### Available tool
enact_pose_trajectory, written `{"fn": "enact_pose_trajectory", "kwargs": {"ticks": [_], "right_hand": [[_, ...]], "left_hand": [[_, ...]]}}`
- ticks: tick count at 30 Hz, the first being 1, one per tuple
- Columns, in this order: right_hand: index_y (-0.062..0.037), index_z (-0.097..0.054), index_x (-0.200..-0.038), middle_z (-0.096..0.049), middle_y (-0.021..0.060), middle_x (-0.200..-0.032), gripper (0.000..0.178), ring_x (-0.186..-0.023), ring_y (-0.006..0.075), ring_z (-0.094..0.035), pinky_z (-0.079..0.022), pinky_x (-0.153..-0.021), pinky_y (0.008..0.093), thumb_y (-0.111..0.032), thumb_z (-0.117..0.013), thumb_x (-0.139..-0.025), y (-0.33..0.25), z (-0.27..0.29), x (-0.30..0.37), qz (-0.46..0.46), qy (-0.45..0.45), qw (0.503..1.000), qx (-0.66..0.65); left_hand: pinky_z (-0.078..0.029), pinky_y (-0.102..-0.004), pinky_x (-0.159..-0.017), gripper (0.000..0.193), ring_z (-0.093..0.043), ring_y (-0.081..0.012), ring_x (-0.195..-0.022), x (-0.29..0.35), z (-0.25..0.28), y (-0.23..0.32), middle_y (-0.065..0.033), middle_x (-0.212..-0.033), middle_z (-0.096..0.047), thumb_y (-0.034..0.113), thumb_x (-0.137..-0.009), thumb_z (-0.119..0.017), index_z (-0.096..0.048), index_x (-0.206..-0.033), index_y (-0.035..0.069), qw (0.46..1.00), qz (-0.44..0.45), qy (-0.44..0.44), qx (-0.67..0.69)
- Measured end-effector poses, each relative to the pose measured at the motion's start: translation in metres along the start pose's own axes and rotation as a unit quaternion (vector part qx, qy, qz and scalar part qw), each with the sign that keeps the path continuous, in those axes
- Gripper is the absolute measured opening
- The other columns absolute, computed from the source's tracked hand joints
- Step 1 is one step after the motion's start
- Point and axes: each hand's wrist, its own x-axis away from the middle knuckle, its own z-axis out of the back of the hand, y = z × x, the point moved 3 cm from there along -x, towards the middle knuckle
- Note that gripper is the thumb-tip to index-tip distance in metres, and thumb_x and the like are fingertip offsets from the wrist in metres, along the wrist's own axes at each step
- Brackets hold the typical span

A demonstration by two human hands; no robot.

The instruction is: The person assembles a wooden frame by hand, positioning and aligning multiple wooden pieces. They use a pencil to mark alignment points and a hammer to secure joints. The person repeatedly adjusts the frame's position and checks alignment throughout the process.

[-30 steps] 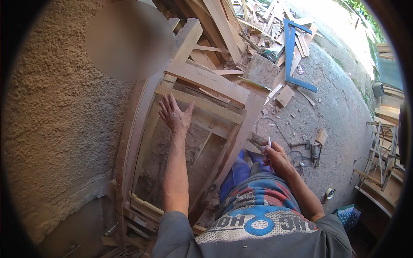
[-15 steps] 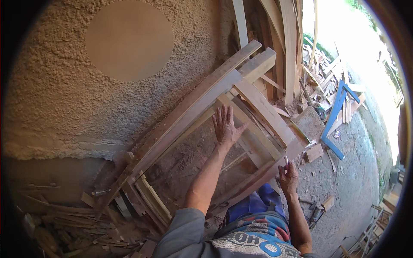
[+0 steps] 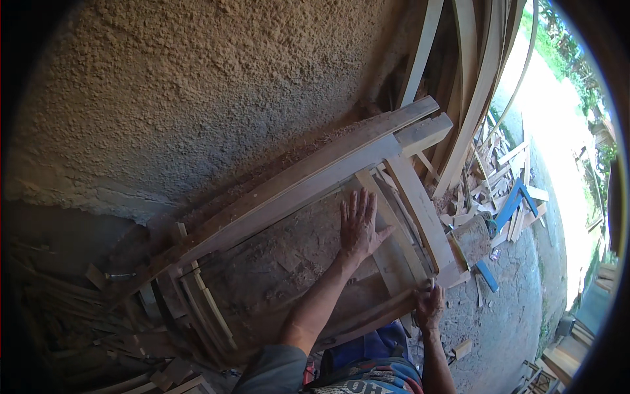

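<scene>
A large wooden frame (image 3: 289, 177) of planed rails lies at a slant in front of me, its long side along the rough wall. My left hand (image 3: 361, 223) is open, fingers stretched, over the gap inside the frame; its fingertips are beside a pale slat (image 3: 394, 226) near the right-hand rail (image 3: 420, 210). Whether they touch the slat I cannot tell. At the frame's near right corner, my right hand (image 3: 430, 305) is closed with a small, light-coloured thing at the fingers, too small to name.
Long curved boards (image 3: 482, 98) lean at the far right. Beyond the frame lie scrap wood (image 3: 518, 157) and a blue angled piece (image 3: 508, 207). More strips (image 3: 52, 315) are heaped at the left. The textured wall (image 3: 197, 85) borders the frame's far side.
The view has shifted, so the frame sits lower and looks flatter. My right hand has come in to the frame's near corner. My left hand stays spread near the slat.
</scene>
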Motion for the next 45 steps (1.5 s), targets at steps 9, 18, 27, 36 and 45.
{"fn": "enact_pose_trajectory", "kwargs": {"ticks": [9, 18, 27, 36, 45], "right_hand": [[-0.0039, -0.059, -0.122, -0.061, 0.0179, -0.107, 0.031, -0.101, 0.0391, -0.059, -0.048, -0.087, 0.0475, -0.014, -0.064, -0.093, 0.0, -0.008, 0.002, -0.062, 0.006, 0.998, 0.008], [-0.0035, -0.054, -0.128, -0.059, 0.0173, -0.113, 0.038, -0.107, 0.0377, -0.059, -0.048, -0.091, 0.0465, -0.016, -0.065, -0.094, 0.015, -0.014, 0.008, -0.037, 0.007, 0.996, 0.082], [-0.0043, -0.055, -0.13, -0.06, 0.016, -0.111, 0.039, -0.099, 0.0339, -0.058, -0.048, -0.087, 0.0442, -0.017, -0.067, -0.094, 0.013, -0.015, 0.007, -0.038, 0.023, 0.995, 0.087], [-0.0044, -0.058, -0.128, -0.06, 0.0141, -0.105, 0.038, -0.093, 0.0323, -0.057, -0.047, -0.084, 0.0442, -0.017, -0.068, -0.094, 0.005, -0.017, 0.009, -0.042, 0.014, 0.995, 0.084], [-0.0043, -0.057, -0.133, -0.061, 0.0082, -0.109, 0.033, -0.096, 0.023, -0.062, -0.052, -0.084, 0.0378, -0.021, -0.057, -0.104, -0.002, 0.003, 0.0, -0.083, 0.043, 0.989, -0.119]], "left_hand": [[-0.018, -0.0636, -0.122, 0.102, -0.022, -0.0424, -0.153, 0.001, 0.001, -0.005, -0.0221, -0.164, -0.029, 0.067, -0.086, -0.065, -0.029, -0.159, 0.006, 0.998, 0.0, -0.007, 0.054], [-0.02, -0.0654, -0.12, 0.1, -0.02, -0.0411, -0.154, -0.002, 0.004, -0.008, -0.0187, -0.165, -0.029, 0.066, -0.086, -0.067, -0.03, -0.16, 0.009, 0.996, 0.008, -0.041, 0.08], [-0.021, -0.0658, -0.12, 0.1, -0.021, -0.0407, -0.154, -0.003, 0.001, -0.009, -0.0191, -0.165, -0.029, 0.066, -0.087, -0.066, -0.03, -0.159, 0.008, 0.995, 0.016, -0.038, 0.093], [-0.019, -0.0641, -0.121, 0.101, -0.021, -0.0402, -0.154, -0.001, 0.006, -0.012, -0.019, -0.164, -0.029, 0.066, -0.088, -0.065, -0.027, -0.16, 0.007, 0.996, 0.017, -0.038, 0.08], [-0.018, -0.0631, -0.122, 0.099, -0.02, -0.0397, -0.155, -0.005, -0.007, -0.002, -0.0173, -0.166, -0.027, 0.069, -0.088, -0.063, -0.028, -0.161, 0.011, 1.0, 0.016, -0.019, 0.0]]}}
